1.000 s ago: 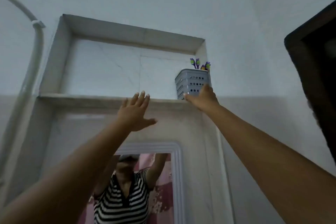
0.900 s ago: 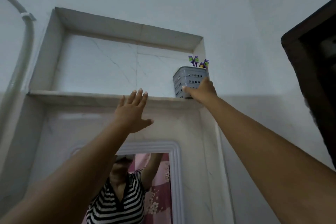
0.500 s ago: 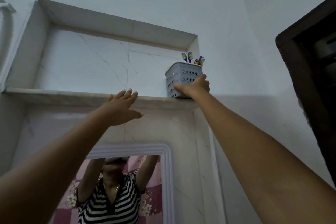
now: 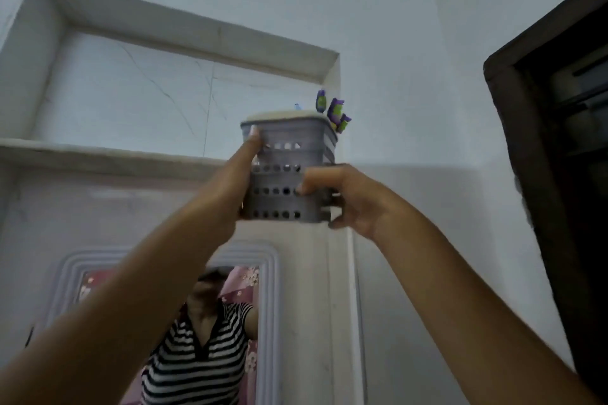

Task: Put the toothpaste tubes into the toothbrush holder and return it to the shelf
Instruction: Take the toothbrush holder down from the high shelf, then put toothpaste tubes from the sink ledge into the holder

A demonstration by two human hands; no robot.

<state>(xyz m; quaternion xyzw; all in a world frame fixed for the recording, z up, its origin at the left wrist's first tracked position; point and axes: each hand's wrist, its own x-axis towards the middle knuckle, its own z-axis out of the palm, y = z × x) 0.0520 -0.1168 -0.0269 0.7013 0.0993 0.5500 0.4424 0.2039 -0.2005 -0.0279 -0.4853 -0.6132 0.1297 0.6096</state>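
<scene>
We hold toothbrush holder (image 4: 287, 171) in front of shelf (image 4: 108, 154), clear of ledge. Left hand (image 4: 230, 194) and right hand (image 4: 342, 197) clamp its sides. Risk: tilt overhead, contents spill. Purple-green toothbrush heads (image 4: 334, 112) stick out above rim; toothpaste tubes not visible.

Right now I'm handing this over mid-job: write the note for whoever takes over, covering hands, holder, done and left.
Left hand: grip on the left side of the grey toothbrush holder, thumb near its rim.
Right hand: grip on the holder's lower right side.
Holder: held up in front of the shelf, near its right end, not resting on it. Purple and green toothbrush heads stick out on the right.
Toothpaste tubes: none in view; the holder's inside is hidden.
Left: load the tubes, then set the holder on the shelf.
</scene>
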